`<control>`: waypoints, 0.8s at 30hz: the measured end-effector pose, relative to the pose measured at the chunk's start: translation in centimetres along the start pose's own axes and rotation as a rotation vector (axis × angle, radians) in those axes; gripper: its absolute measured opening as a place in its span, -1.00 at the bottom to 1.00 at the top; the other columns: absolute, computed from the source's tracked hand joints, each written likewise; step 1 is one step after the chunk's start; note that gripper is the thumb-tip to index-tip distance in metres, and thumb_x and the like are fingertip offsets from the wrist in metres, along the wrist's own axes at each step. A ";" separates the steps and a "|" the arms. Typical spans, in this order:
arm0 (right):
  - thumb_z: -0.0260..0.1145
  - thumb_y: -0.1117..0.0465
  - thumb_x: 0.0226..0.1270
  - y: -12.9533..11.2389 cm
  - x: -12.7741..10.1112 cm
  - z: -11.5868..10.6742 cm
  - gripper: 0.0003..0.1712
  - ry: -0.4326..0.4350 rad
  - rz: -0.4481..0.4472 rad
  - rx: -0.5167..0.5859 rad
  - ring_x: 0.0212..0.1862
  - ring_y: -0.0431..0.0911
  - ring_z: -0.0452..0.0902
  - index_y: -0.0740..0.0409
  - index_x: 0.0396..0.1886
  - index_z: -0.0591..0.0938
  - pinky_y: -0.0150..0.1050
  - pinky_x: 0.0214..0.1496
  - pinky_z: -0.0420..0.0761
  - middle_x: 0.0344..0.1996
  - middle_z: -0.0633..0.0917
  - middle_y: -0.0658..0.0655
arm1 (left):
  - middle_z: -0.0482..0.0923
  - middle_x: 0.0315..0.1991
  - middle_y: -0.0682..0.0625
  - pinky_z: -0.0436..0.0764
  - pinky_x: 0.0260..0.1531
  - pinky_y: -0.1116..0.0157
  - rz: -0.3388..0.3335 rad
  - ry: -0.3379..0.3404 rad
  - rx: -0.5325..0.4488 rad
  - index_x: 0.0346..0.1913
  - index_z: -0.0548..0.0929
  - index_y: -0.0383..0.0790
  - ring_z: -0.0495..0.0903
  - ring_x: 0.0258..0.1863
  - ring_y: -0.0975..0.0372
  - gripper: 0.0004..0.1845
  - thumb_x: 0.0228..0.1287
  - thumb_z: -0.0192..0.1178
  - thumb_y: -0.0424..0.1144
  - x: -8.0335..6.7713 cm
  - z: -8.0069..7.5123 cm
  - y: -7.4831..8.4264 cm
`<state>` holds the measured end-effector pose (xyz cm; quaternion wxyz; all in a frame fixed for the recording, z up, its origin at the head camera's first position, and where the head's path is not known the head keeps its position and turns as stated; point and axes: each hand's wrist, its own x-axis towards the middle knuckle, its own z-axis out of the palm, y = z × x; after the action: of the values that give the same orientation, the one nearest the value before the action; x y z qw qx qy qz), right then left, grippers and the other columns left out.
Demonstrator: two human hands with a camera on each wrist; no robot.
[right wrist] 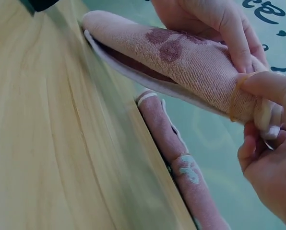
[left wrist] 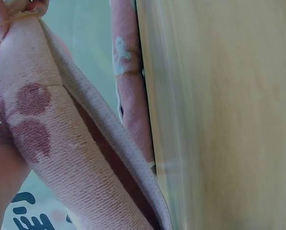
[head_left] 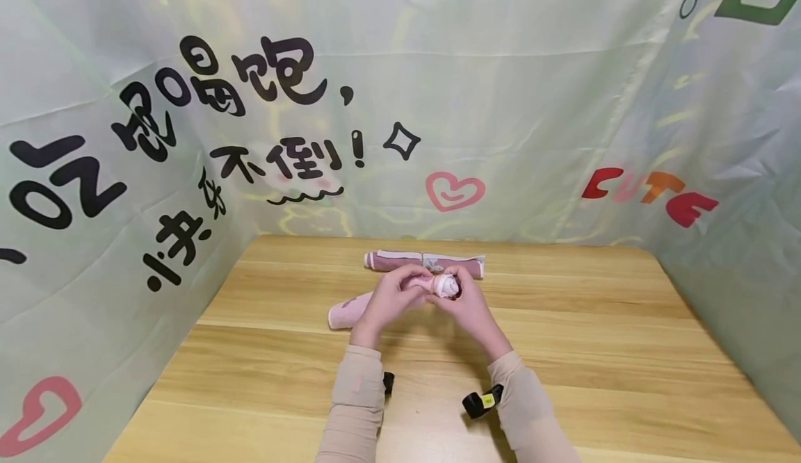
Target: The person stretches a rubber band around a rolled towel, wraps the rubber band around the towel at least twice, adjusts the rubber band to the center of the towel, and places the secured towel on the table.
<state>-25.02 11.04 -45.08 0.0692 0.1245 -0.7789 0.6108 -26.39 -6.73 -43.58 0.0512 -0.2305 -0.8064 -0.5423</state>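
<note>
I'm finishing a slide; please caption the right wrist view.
Left hand and right hand hold a pink roll near its banded end, another roll lying beyond on the table.

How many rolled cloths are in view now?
2: the light roll held by the left hand and right hand; the darker roll on the table beyond them.

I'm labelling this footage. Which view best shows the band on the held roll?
Right wrist: the band crosses the roll there, larger and clearer. Left wrist shows it near the top-left corner; head shows a small orange strip.
</note>
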 end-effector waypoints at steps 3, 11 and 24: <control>0.42 0.50 0.06 0.4 0.2 -0.1 -0.51 0.005 0.024 0.169 -0.23 -0.33 0.49 0.32 -0.05 0.40 -0.50 -0.21 0.57 -0.22 0.56 0.01 | 0.69 -0.04 -0.07 0.57 0.05 0.35 0.026 0.028 -0.009 -0.05 0.69 -0.17 0.62 -0.03 0.19 -0.77 0.24 0.25 -0.40 0.0 0.1 0.1; 0.14 0.65 0.17 1.1 0.2 -0.1 -0.51 -0.011 0.142 0.705 -0.12 -0.29 0.53 -0.04 -0.16 0.53 -0.48 -0.06 0.61 -0.18 0.58 -0.11 | 0.69 -0.01 -0.12 0.57 0.12 0.32 0.063 0.118 -0.055 -0.02 0.68 -0.22 0.63 0.06 0.13 -0.76 0.26 0.24 -0.41 0.1 1.0 0.4; 0.08 0.60 0.26 0.7 0.3 -1.4 -0.61 0.011 0.162 0.833 -0.30 -0.28 0.45 0.00 -0.28 0.59 -0.45 -0.28 0.44 -0.29 0.59 -0.08 | 0.65 -0.02 -0.32 0.57 0.10 0.32 0.066 0.444 -0.173 -0.02 0.61 -0.48 0.60 0.01 0.13 -0.72 0.18 0.24 -0.53 -0.2 0.2 5.6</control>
<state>-25.59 12.50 -45.29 -0.0312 0.0769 -0.4723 0.8775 -23.81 -4.88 -38.92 0.2252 -0.1354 -0.7177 -0.6448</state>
